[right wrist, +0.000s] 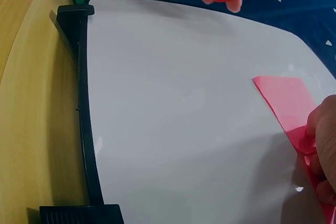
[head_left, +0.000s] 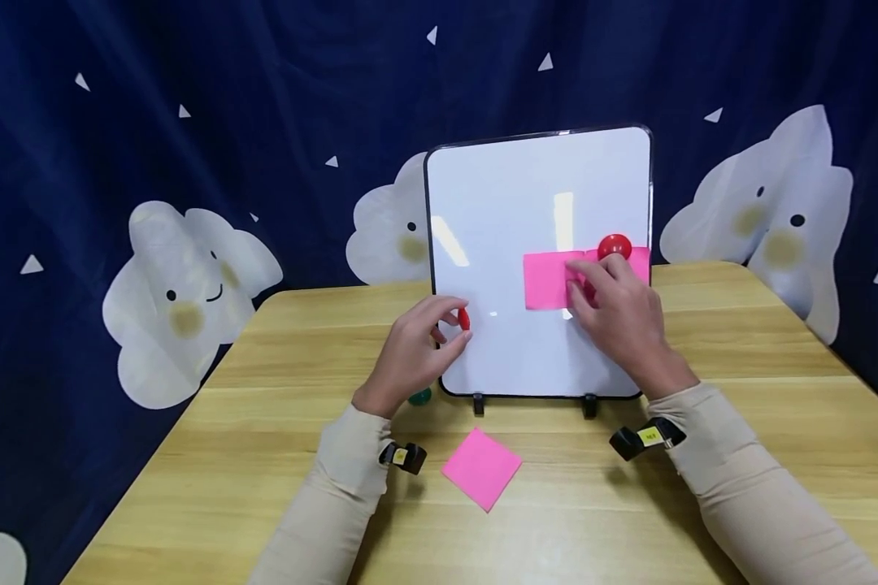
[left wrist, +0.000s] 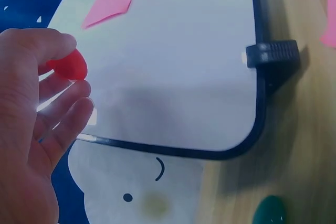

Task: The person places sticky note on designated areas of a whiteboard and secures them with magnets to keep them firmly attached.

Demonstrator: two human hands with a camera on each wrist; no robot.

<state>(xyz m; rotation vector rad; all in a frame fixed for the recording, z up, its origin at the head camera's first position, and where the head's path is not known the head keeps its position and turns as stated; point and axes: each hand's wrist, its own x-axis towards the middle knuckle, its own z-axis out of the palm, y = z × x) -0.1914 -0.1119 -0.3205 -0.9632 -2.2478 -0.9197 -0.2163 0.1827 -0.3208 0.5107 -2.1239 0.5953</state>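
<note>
My left hand (head_left: 417, 345) pinches a red round magnet (left wrist: 72, 66) between thumb and fingertips, in front of the left edge of a white board (head_left: 512, 195). The grey disc on the magnet's back faces the right wrist camera. Against the board's right half, my right hand (head_left: 622, 313) pinches a pink square of paper (head_left: 545, 280) near its right edge. A second pink paper (head_left: 640, 262) lies beside it, partly hidden behind that hand. Another red magnet (head_left: 615, 247) sits at this second paper's top edge.
The board stands upright on two black feet (head_left: 479, 405) on a wooden table (head_left: 278, 422). A loose pink square (head_left: 483, 470) lies in front of it. Near the board's lower left corner is a green round piece (head_left: 420, 396). A dark blue curtain (head_left: 300, 73) hangs behind.
</note>
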